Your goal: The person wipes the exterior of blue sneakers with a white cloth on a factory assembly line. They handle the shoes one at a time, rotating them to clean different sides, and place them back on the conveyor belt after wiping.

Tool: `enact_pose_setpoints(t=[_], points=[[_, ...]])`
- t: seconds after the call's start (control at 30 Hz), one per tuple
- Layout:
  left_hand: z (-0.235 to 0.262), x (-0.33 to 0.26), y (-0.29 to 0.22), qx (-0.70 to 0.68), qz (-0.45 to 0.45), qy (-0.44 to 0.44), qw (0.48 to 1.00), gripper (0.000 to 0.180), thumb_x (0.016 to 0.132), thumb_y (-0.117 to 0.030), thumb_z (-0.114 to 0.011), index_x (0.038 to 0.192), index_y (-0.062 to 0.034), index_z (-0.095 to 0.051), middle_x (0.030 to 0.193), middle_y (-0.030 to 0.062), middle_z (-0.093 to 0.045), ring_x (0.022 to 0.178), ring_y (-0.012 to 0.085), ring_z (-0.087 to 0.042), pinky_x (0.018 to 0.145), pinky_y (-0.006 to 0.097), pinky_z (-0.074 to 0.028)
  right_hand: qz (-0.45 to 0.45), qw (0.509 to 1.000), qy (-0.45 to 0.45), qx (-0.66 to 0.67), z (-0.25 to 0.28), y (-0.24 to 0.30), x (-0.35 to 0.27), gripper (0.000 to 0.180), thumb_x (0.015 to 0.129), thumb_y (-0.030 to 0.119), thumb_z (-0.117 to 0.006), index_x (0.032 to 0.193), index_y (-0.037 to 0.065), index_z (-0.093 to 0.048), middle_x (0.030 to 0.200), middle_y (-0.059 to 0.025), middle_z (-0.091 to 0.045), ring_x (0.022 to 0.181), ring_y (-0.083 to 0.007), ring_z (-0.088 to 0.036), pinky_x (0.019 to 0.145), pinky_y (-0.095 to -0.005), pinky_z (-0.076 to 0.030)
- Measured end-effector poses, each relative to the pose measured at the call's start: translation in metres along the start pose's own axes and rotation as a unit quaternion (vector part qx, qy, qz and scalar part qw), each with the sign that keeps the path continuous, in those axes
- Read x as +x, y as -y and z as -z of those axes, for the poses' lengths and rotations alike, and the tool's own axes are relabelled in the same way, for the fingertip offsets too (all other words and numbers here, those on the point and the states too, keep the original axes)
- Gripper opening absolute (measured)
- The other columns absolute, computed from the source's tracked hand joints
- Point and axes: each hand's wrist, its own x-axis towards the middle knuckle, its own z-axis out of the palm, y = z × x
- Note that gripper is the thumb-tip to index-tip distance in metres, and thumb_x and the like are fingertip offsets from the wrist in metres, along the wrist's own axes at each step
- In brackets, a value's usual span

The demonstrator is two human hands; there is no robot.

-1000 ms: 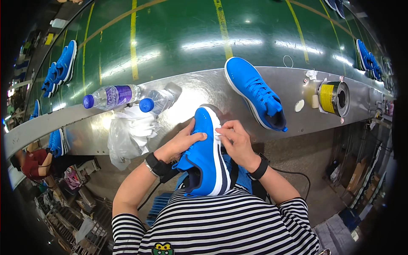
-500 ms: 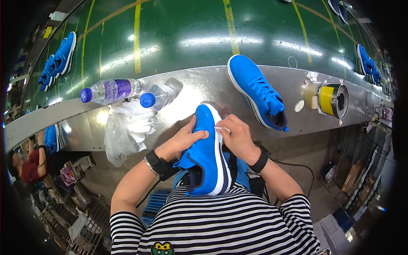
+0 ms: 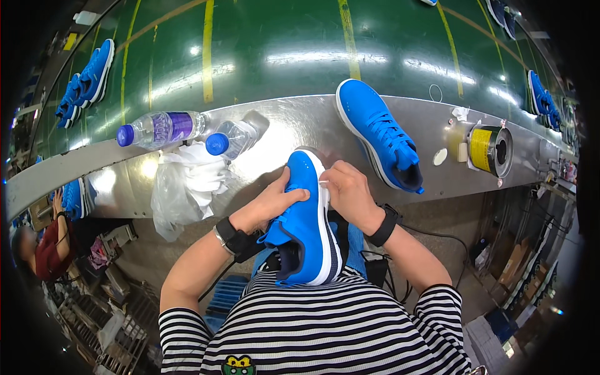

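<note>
A blue sneaker (image 3: 307, 234) with a white sole rests against my striped shirt, its toe pointing away from me over the metal ledge. My left hand (image 3: 272, 204) is closed round its left side, thumb laid across the upper behind the toe. At the right edge of the toe, my right hand (image 3: 351, 195) pinches a thin white stick-like piece (image 3: 323, 181), whose tip is by the seam of upper and sole. What exactly the piece is cannot be made out. Another blue sneaker (image 3: 375, 125) lies farther right on the ledge, toe away from me.
Two clear bottles with blue caps, one purple-labelled (image 3: 172, 127) and one plain (image 3: 234, 141), lie left on the metal ledge (image 3: 431, 128) near a white plastic bag (image 3: 181, 187). A yellow-labelled can (image 3: 490, 150) sits right. Beyond runs a green belt (image 3: 281, 37). A co-worker (image 3: 50, 253) is far left.
My right hand has shifted slightly along the toe edge, fingers curled more. The belt's yellow lines have slid right. The co-worker's hand has risen toward a blue shoe at far left.
</note>
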Motion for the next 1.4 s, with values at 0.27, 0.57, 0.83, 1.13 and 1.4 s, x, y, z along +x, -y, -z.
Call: enact_pose_setpoints(t=[0.27,0.57,0.83,1.13,1.4], points=[[0.0,0.003,0.006,0.035,-0.004,-0.019,0.999,0.081,0.084,-0.022,-0.061,0.146,-0.0046,-0.011,0.116,0.0135,-0.054,0.095,0.0149,-0.057,0.078,0.026,-0.05,0.013,1.0,0.008,-0.013,0.002,0.002,0.0,0.011,0.071,-0.006,-0.061,0.079,0.002,-0.061,0.073,-0.013,-0.052,0.072,-0.0318,-0.055,0.063,-0.0394,-0.045],[0.0,0.002,0.005,0.04,-0.006,-0.015,0.999,0.081,0.084,-0.021,-0.061,0.146,-0.0048,-0.012,0.115,0.0129,-0.053,0.095,0.0149,-0.056,0.078,0.027,-0.05,0.018,1.0,0.003,-0.002,-0.001,0.004,-0.001,0.01,0.072,-0.005,-0.061,0.078,0.003,-0.061,0.073,-0.0129,-0.052,0.071,-0.032,-0.054,0.063,-0.0396,-0.044],[-0.001,-0.001,0.0,0.039,-0.003,-0.02,0.999,0.083,0.084,-0.023,-0.062,0.146,-0.0024,-0.011,0.118,0.0148,-0.053,0.098,0.0161,-0.055,0.082,0.027,-0.049,0.002,0.999,-0.023,0.029,-0.005,-0.001,-0.006,0.008,0.073,-0.004,-0.061,0.078,0.003,-0.062,0.073,-0.0127,-0.053,0.069,-0.0306,-0.056,0.061,-0.0381,-0.045],[0.001,0.001,0.0,0.04,-0.002,-0.007,0.999,0.09,0.084,-0.023,-0.063,0.146,0.0005,-0.003,0.123,0.016,-0.05,0.101,0.0166,-0.054,0.083,0.027,-0.048,-0.074,0.995,-0.024,0.07,-0.006,-0.001,-0.008,0.007,0.073,-0.003,-0.06,0.076,0.002,-0.061,0.073,-0.013,-0.052,0.072,-0.032,-0.055,0.065,-0.0402,-0.045],[0.004,-0.001,0.006,-0.009,-0.023,0.009,1.0,0.097,0.082,-0.031,-0.064,0.142,0.0103,0.0,0.13,0.0259,-0.043,0.112,0.0247,-0.052,0.089,0.029,-0.046,-0.191,0.952,0.0,0.239,0.008,0.007,-0.039,0.004,0.079,0.002,-0.064,0.083,0.001,-0.064,0.078,-0.0079,-0.061,0.076,-0.0198,-0.06,0.07,-0.0306,-0.047]])
